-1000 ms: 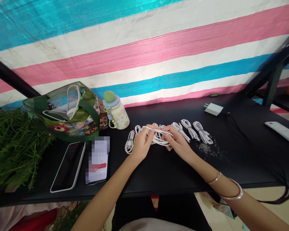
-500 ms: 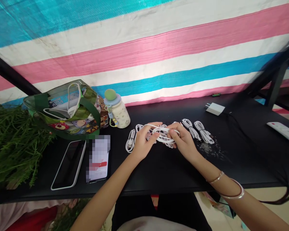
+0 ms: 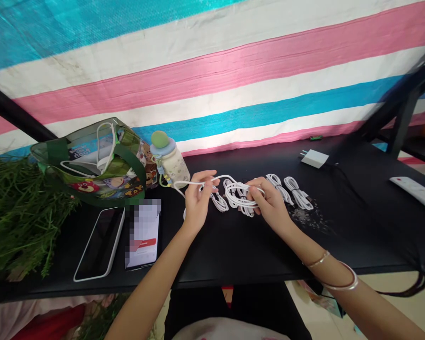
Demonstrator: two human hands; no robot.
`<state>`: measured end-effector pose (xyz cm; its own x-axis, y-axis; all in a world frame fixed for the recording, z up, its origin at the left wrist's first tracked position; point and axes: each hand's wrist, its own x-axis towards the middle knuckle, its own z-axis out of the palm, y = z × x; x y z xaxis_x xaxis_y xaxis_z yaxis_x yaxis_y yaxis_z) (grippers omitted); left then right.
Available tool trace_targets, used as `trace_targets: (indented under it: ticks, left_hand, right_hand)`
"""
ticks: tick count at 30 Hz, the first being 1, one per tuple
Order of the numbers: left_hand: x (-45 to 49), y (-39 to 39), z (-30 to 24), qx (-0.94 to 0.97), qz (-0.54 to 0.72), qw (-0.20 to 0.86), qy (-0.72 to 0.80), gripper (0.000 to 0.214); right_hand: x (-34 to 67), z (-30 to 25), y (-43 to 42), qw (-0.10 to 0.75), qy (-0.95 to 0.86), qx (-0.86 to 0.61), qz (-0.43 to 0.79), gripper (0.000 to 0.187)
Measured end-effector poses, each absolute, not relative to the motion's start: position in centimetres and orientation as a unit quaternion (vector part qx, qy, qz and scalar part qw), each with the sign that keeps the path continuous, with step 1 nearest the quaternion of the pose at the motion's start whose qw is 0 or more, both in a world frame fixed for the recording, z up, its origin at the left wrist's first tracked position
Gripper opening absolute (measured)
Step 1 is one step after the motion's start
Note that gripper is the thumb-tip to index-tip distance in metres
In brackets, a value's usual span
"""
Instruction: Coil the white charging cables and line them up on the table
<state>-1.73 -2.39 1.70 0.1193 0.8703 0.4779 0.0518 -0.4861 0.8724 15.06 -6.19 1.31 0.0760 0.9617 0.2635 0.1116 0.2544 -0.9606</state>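
Observation:
A white charging cable point(image 3: 239, 198), partly wound into loops, hangs between my two hands above the black table. My right hand point(image 3: 267, 200) is closed round the right side of the loops. With thumb and fingers, my left hand point(image 3: 198, 198) pinches a loose stretch of the same cable, which arches over from the coil and droops past the hand's left side. Tied cable bundles lie beyond: one bundle point(image 3: 219, 202) near my left fingers, two more point(image 3: 298, 193) right of my right hand. Some bundles are partly hidden behind the coil and hands.
On the left stand a green see-through bag point(image 3: 127, 186), a bottle point(image 3: 177, 165) and leafy plants point(image 3: 21, 217). Two phones, one white-edged point(image 3: 99, 245) and one lit point(image 3: 145, 236), lie at the front left. A white charger point(image 3: 315, 158) and power strip point(image 3: 416, 191) are at right.
My left hand has moved left from the coil, drawing out a stretch of cable. My right hand keeps its hold on the loops in nearly the same place.

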Motion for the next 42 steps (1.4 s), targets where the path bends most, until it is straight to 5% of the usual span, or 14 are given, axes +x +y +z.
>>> trace_targets:
  ticks: [6, 16, 32, 42]
  left_hand:
    - [-1.7, -3.4, 2.4, 0.804, 0.501, 0.134, 0.292, 0.031]
    - [-1.7, -2.9, 2.3, 0.872, 0.447, -0.061, 0.188, 0.036]
    - [-0.9, -4.6, 2.0, 0.904, 0.381, -0.105, 0.163, 0.037]
    - [-1.1, -3.9, 2.1, 0.857, 0.456, -0.135, 0.197, 0.018]
  right_hand:
    - [15.2, 1.2, -6.0, 0.552, -0.560, -0.494, 0.372, 0.029]
    - [15.4, 1.0, -5.7, 0.556, -0.526, -0.509, 0.394, 0.036]
    - [15.0, 1.1, -5.7, 0.549, -0.566, -0.481, 0.383, 0.049]
    - [15.1, 1.2, -6.0, 0.533, -0.564, -0.490, 0.398, 0.034]
